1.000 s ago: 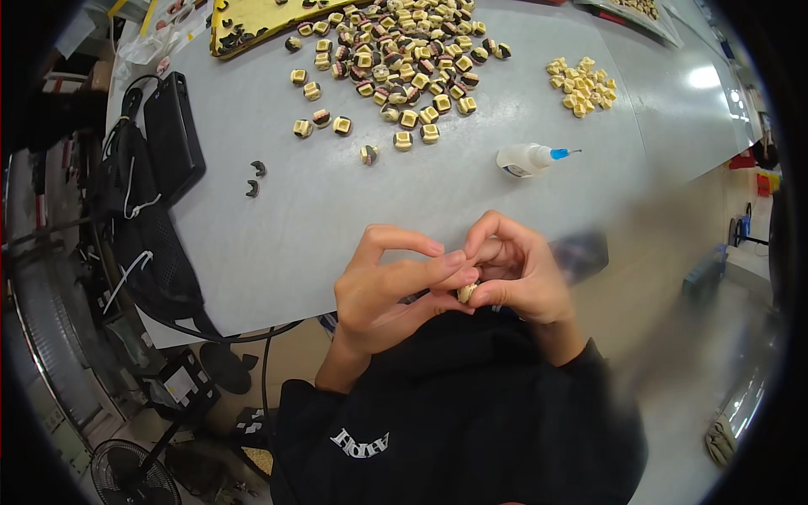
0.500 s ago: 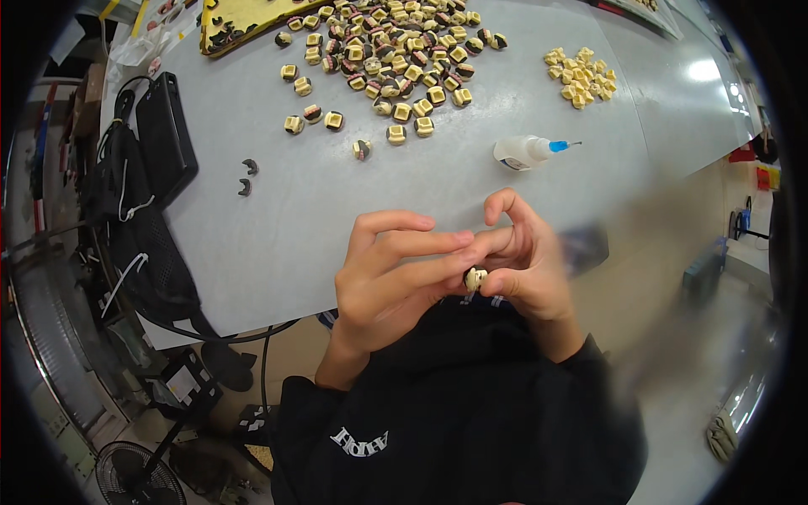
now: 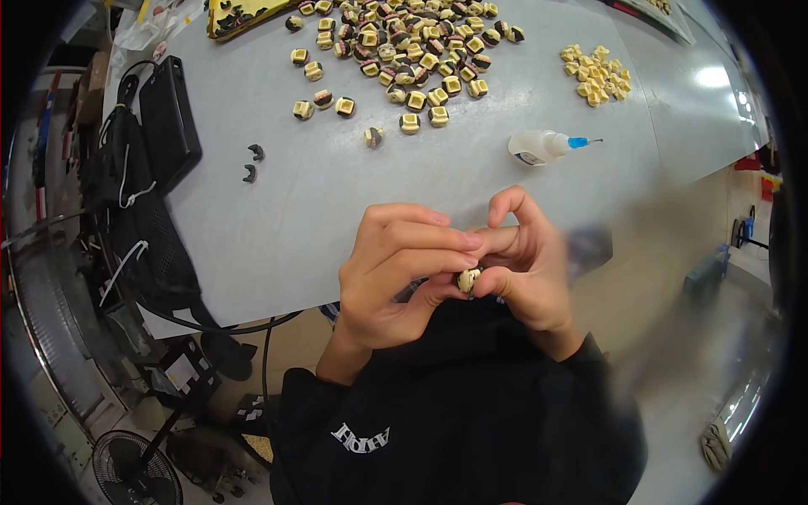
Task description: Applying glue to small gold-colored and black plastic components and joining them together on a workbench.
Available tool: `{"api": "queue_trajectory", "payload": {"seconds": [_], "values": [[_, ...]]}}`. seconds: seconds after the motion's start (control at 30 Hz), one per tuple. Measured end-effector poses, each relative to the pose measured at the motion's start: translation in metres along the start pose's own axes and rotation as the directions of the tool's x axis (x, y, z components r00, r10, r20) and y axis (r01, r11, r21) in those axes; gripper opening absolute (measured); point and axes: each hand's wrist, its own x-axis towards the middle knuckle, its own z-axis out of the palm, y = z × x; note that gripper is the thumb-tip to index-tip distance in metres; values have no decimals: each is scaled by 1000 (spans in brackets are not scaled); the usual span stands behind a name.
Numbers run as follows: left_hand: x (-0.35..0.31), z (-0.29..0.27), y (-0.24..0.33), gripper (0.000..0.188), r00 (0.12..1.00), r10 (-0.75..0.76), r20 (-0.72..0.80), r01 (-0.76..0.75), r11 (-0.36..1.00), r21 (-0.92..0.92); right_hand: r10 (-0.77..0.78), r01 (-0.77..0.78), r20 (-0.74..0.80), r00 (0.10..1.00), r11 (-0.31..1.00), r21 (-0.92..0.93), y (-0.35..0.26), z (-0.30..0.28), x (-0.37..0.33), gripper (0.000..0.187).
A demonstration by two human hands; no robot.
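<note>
Between the fingertips of both hands, close to my chest, is a small rounded cream-and-black figurine head (image 3: 468,281). My left hand (image 3: 391,273) pinches it from the left, its other fingers reaching across above it. On the opposite side my right hand (image 3: 532,273) steadies it with thumb and curled fingers, the index finger arched up. Part of the piece is hidden by the fingertips. Beyond my right hand, a white squeeze bottle (image 3: 537,147) with a blue needle tip lies on its side. Two small black curved parts (image 3: 256,152) rest on the table farther left.
A large heap of similar cream-and-black pieces (image 3: 410,124) covers the far middle of the grey table (image 3: 320,219). Small yellow parts (image 3: 596,76) form a pile at the far right. A yellow tray (image 3: 261,18) holds black bits. At left lie a black box (image 3: 171,126) and cables.
The figurine head has turned in my fingers, showing more of its cream side, and shifted slightly left. My left fingers are bent a little more. The table things appear shifted up and right.
</note>
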Motion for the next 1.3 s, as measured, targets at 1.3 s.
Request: {"api": "queue_trajectory", "payload": {"seconds": [1.3], "values": [[10, -64, -11, 11, 696, -205, -688, 545, 774, 321, -897, 560, 186, 400, 79, -825, -5, -29, -3, 20]]}}
